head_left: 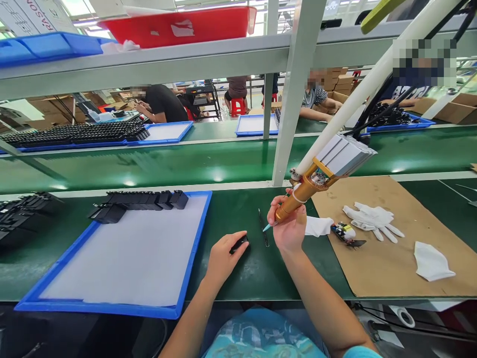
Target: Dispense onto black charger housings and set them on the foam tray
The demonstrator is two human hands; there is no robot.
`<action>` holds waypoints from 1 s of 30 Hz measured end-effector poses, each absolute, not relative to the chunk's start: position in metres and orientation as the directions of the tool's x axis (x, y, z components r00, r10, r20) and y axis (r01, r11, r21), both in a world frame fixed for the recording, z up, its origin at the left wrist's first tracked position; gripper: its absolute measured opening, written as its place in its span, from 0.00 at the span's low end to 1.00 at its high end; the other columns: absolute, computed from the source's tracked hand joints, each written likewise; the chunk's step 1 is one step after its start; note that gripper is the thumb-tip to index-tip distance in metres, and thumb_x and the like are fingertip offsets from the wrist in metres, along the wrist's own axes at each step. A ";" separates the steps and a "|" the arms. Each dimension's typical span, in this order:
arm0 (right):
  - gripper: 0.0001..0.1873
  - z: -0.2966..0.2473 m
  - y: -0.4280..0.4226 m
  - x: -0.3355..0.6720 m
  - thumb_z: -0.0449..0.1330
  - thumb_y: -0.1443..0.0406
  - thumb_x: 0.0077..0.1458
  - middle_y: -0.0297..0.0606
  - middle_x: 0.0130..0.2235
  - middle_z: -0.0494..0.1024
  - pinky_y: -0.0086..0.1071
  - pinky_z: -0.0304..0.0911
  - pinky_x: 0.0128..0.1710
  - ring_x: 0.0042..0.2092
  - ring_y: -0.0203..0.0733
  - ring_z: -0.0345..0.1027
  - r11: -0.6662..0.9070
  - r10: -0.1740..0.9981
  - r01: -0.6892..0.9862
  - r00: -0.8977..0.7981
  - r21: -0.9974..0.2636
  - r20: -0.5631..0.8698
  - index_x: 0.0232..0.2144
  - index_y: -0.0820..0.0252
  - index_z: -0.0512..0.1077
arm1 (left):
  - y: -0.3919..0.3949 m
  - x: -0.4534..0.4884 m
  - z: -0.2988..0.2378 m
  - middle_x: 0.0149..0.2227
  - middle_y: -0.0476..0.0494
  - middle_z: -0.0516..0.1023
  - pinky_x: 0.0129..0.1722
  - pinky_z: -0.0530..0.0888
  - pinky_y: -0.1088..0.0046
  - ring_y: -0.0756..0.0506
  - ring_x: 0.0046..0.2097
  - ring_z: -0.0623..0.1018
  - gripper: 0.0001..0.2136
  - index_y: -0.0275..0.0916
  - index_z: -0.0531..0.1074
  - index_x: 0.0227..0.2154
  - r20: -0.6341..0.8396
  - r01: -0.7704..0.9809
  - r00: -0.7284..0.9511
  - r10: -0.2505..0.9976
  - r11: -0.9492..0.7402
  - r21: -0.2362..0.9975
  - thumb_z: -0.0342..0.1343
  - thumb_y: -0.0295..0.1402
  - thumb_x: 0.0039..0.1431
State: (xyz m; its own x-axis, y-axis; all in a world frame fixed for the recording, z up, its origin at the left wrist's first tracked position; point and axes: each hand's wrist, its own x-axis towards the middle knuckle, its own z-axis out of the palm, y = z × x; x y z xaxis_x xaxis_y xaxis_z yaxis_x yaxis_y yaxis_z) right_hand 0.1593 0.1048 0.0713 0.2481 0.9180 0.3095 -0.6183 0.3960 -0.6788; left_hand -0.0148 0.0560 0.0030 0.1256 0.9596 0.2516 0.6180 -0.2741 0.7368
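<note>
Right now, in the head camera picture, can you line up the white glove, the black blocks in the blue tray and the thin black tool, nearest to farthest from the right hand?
From the right hand:
1. Thin black tool, just to its left.
2. White glove, rightward on the cardboard.
3. Black blocks, far left, in the blue tray.

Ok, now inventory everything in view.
Black piece: one, black, left hand
Gold tool: one, gold, right hand
Slim tool: one, black, between hands
Trays: several, blue, left, beyond
Black housings: many, black, left
Cardboard: one, brown, right
Circuit board: one, multicoloured, on cardboard
Gloves: count unclear, white, on cardboard
Cloths: two, white, right
Red bin: one, red, overhead
Blue bin: at least one, blue, overhead
People: several, varied clothing, beyond
Bench: one, green, centre
Left hand: one, bare, centre
Right hand: one, bare, centre
</note>
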 end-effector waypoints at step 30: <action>0.16 0.073 0.103 0.162 0.50 0.49 0.58 0.31 0.31 0.72 0.27 0.52 0.17 0.20 0.31 0.62 0.392 0.920 -0.638 0.253 -0.663 0.299 0.39 0.53 0.62 | 0.055 0.008 -0.004 0.35 0.44 0.76 0.34 0.70 0.72 0.45 0.36 0.76 0.11 0.43 0.73 0.42 0.229 0.757 0.057 0.972 -0.192 0.625 0.53 0.40 0.60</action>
State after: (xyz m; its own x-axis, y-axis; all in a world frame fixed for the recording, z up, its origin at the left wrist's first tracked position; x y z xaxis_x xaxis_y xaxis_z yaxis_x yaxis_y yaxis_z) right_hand 0.1618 0.1029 0.0727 0.2534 0.9199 0.2994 -0.6375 0.3916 -0.6635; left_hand 0.0076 0.0553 -0.0035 0.0574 0.9717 0.2290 0.7568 -0.1919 0.6249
